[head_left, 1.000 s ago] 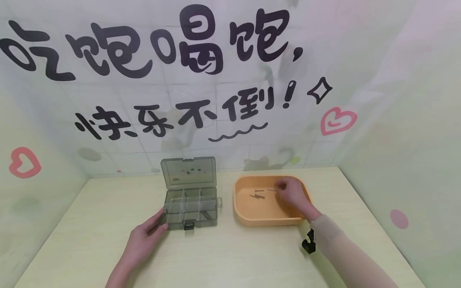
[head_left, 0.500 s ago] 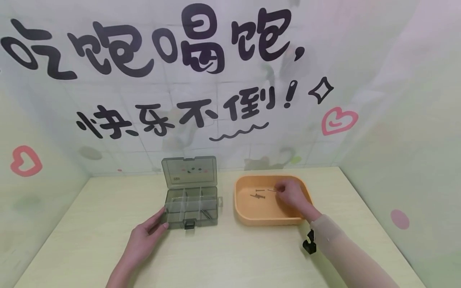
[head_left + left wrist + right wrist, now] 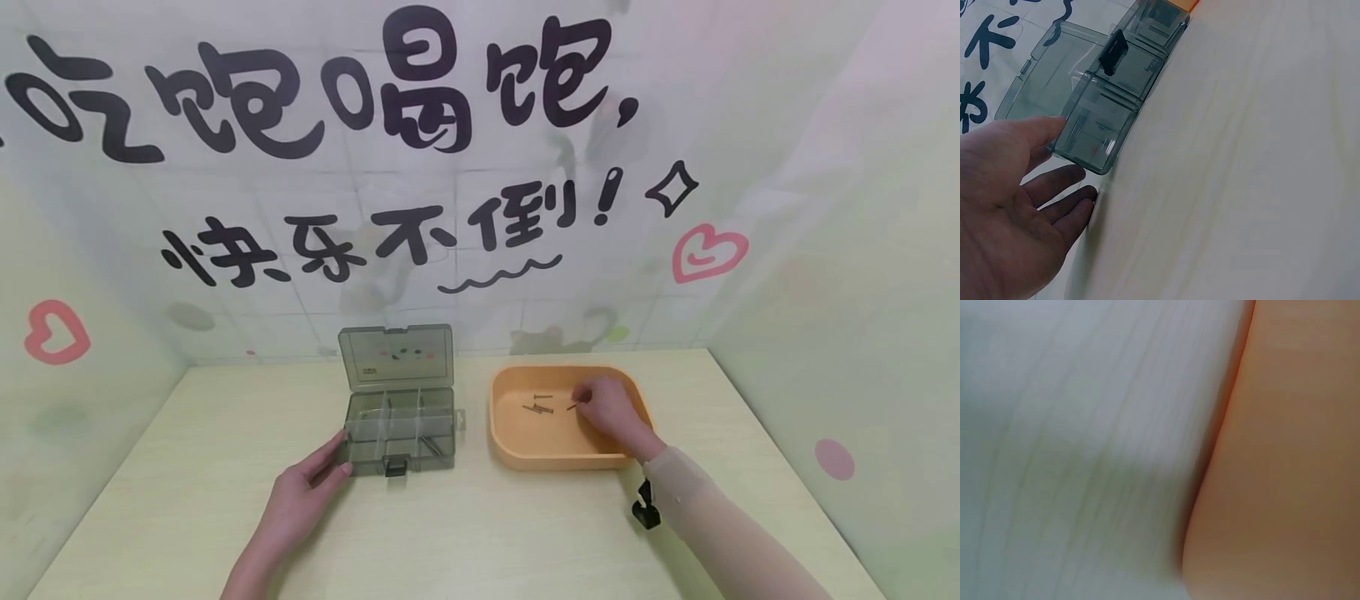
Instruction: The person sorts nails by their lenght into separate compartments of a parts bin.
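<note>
My left hand (image 3: 303, 492) touches the left end of a grey see-through compartment box (image 3: 397, 425), its fingers loosely spread in the left wrist view. The lid (image 3: 396, 358) stands raised at the back, and a few dark screws (image 3: 432, 446) lie in the front right compartment. Over the right part of an orange tray (image 3: 502, 446), my right hand (image 3: 607, 408) pinches a thin brown screw (image 3: 573, 407) between its fingertips. Several loose screws (image 3: 538, 408) lie left of that hand on the tray floor. The right wrist view shows the tray's outer wall (image 3: 1285, 462) but not the hand.
Box and tray stand side by side on a pale wood-grain table (image 3: 465, 533), with a narrow gap between them. A printed wall (image 3: 420, 183) rises behind, and side walls (image 3: 832, 375) close in left and right. A black clip (image 3: 647, 508) hangs by the right sleeve.
The screw at my right fingertips has swung from lying nearly level to slanting down to the left. My left hand and the box stay in place; the view has shifted slightly.
</note>
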A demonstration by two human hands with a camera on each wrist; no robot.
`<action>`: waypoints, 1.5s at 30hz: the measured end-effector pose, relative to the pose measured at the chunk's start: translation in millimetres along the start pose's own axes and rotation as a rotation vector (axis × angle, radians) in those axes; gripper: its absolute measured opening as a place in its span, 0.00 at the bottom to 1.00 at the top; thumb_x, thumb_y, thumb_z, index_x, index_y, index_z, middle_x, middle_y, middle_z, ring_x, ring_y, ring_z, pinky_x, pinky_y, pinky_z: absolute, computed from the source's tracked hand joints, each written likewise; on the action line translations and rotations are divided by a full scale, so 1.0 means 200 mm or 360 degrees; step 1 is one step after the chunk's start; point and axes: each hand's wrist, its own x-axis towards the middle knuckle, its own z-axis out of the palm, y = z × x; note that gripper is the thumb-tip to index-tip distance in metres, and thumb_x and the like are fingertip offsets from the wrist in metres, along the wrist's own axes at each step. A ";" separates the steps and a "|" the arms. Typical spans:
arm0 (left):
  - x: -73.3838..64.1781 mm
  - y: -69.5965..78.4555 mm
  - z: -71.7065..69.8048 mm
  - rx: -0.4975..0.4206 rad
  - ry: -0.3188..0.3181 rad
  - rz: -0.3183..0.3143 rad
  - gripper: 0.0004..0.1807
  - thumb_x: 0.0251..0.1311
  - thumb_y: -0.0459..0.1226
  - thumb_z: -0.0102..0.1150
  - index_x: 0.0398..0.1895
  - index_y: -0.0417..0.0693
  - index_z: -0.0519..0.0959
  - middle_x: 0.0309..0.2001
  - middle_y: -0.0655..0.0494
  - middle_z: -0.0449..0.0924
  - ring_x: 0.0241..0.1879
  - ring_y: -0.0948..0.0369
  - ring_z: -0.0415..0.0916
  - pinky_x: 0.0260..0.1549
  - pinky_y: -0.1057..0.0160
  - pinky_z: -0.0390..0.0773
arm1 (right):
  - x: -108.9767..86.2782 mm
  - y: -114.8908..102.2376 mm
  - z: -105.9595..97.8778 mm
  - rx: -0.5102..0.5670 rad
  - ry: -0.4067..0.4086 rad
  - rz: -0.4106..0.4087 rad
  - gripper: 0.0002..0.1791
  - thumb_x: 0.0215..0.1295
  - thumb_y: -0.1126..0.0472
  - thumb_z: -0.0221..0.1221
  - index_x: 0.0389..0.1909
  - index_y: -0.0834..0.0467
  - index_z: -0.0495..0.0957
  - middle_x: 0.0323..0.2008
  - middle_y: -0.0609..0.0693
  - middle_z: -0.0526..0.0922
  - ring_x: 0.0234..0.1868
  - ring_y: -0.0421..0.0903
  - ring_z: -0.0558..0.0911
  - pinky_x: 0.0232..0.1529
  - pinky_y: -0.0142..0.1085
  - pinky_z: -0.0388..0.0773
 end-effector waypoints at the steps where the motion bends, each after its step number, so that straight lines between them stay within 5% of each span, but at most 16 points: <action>1: 0.00 0.00 0.00 0.0003 0.0000 0.0001 0.32 0.75 0.46 0.59 0.77 0.44 0.65 0.73 0.38 0.64 0.66 0.39 0.71 0.62 0.51 0.74 | 0.00 0.00 0.00 -0.0007 -0.0006 0.0009 0.08 0.57 0.76 0.61 0.35 0.67 0.87 0.37 0.59 0.88 0.38 0.54 0.84 0.43 0.50 0.86; 7: 0.00 0.00 0.00 0.0005 0.0003 -0.0002 0.33 0.75 0.46 0.59 0.77 0.44 0.65 0.73 0.37 0.63 0.66 0.39 0.71 0.62 0.51 0.73 | 0.01 0.00 0.01 -0.0025 -0.0035 0.0059 0.07 0.59 0.75 0.63 0.35 0.67 0.88 0.37 0.59 0.88 0.39 0.54 0.85 0.43 0.50 0.87; 19: 0.00 0.00 0.00 0.0013 0.0010 -0.0002 0.32 0.75 0.45 0.59 0.76 0.43 0.66 0.73 0.38 0.64 0.66 0.40 0.70 0.62 0.51 0.74 | 0.02 0.02 0.02 -0.0029 -0.0019 -0.0051 0.09 0.55 0.77 0.62 0.35 0.67 0.87 0.35 0.58 0.88 0.37 0.52 0.84 0.42 0.49 0.86; 31: -0.01 0.02 0.00 0.0015 -0.0017 -0.0032 0.32 0.76 0.46 0.57 0.77 0.42 0.64 0.74 0.38 0.62 0.68 0.40 0.67 0.64 0.51 0.73 | 0.02 0.01 0.02 0.0015 -0.0121 -0.0107 0.02 0.63 0.71 0.68 0.34 0.66 0.87 0.33 0.53 0.87 0.36 0.49 0.83 0.42 0.46 0.86; 45: 0.00 0.02 0.01 0.0004 -0.0009 -0.0003 0.32 0.76 0.45 0.58 0.77 0.42 0.64 0.74 0.37 0.62 0.68 0.40 0.67 0.63 0.52 0.73 | 0.03 0.00 0.02 -0.0028 -0.0216 -0.0114 0.08 0.66 0.74 0.60 0.38 0.67 0.88 0.39 0.58 0.88 0.43 0.55 0.84 0.48 0.49 0.86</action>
